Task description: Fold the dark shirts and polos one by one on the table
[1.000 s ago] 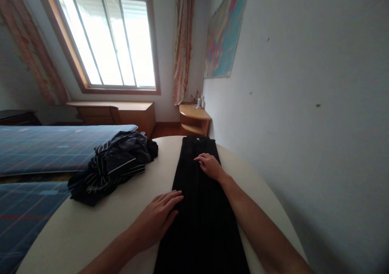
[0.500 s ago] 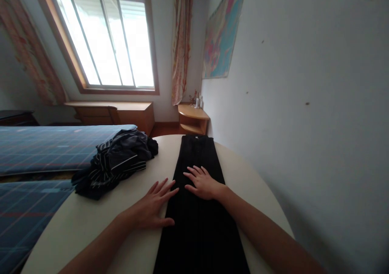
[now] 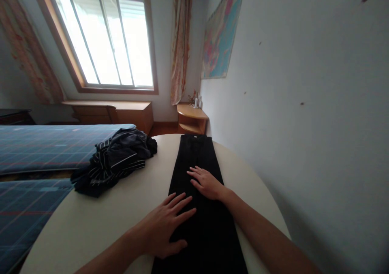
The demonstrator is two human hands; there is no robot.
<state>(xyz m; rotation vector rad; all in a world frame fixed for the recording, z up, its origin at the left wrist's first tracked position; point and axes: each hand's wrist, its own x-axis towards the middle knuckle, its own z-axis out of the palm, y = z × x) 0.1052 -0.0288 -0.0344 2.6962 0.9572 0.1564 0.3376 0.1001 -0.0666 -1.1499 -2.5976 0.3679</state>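
Our left hand (image 3: pixel 162 227) and right hand (image 3: pixel 207 184), fingers spread wide, lie over the black garment (image 3: pixel 206 233), which runs from centre to bottom of the frame on the tabletop (image 3: pixel 121 213); a dark clothes pile (image 3: pixel 117 158) sits at left.

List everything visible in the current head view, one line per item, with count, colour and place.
long flat garment: one, black, lengthwise on the table
round table: one, cream, foreground
crumpled clothes pile: count unclear, black and grey with white stripes, table's left side
plaid padded surfaces: two, blue, left
wooden desk: one, brown, under the window
wooden corner shelf: one, light brown, small items on top
window: one, brown frame, far wall
floral curtains: two, pinkish, flanking the window
map: one, multicoloured, right wall
left hand, right hand: bare, at the garment
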